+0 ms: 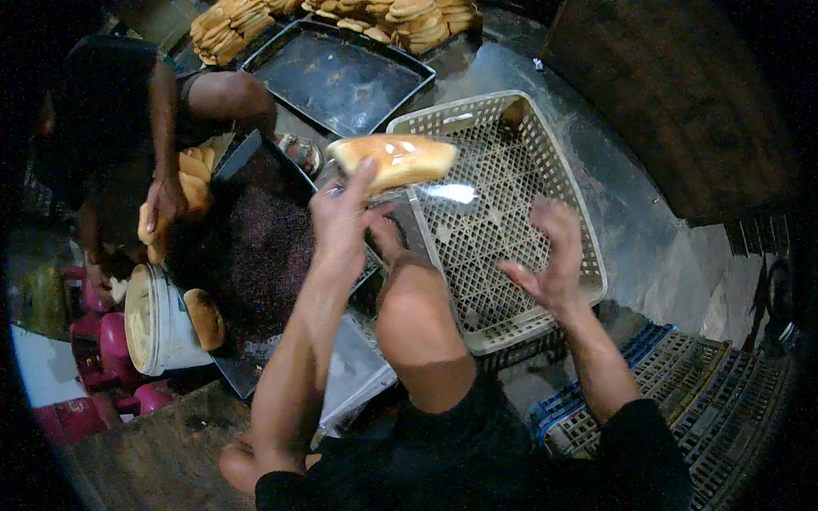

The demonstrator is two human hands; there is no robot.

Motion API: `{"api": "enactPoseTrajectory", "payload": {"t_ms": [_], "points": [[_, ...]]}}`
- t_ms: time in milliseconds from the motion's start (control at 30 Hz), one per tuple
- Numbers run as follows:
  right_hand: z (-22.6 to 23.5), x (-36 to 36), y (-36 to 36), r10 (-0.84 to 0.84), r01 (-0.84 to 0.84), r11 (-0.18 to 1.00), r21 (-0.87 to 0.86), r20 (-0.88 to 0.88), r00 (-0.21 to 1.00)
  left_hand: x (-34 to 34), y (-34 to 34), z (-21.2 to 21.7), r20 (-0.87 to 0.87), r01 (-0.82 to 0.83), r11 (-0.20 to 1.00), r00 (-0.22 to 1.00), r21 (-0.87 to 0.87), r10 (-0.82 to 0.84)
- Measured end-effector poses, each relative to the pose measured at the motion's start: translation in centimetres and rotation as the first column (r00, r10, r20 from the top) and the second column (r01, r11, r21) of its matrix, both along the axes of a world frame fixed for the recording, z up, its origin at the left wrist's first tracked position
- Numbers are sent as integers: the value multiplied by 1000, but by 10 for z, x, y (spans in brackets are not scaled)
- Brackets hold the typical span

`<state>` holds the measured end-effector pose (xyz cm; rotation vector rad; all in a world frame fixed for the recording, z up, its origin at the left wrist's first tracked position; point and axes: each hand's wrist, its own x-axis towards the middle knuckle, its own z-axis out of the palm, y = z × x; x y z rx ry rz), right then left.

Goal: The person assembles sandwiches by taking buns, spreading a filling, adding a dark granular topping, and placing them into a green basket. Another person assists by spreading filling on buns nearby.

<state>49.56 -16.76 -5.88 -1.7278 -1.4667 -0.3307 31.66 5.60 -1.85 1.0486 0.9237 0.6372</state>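
My left hand is closed on a loaf of bread with a golden crust and pale sides, its thumb over the near edge. Shiny clear plastic shows around the loaf and just below it; it looks like a bag. The loaf is held above the near left edge of a pale lattice plastic crate. Over the right part of that crate, my right hand is open, thumb and fingers apart, with nothing in it. Its fingers are slightly blurred.
On the left, a co-worker's hand holds bread beside a tray of dark crumbs. A white bucket stands there with a bun against it. Stacked breads and a black tray lie behind; more crates are right.
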Motion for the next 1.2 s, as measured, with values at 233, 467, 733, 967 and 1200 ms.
{"api": "enactPoseTrajectory", "payload": {"t_ms": [233, 467, 733, 967, 1200], "points": [[-82, 22, 143, -341, 118, 806, -581, -293, 893, -50, 6, 15, -149, 9, 994, 989, -111, -26], [-263, 56, 261, -310, -112, 857, -504, -676, 669, -229, -62, -37, -906, 677, 668, 4, -309, -424], [-99, 7, 304, 188, -323, 923, -210, -488, 853, -282, -98, -88, -947, 710, 701, 180, -62, -267], [85, -238, 137, 755, -736, 189, -650, -384, 532, -287, -111, -24, -650, 341, 667, 704, 663, 286], [96, -274, 69, 160, -748, 664, 10, -979, 129, -324, -119, -45, 164, -701, 687, 668, -192, 726]]}}
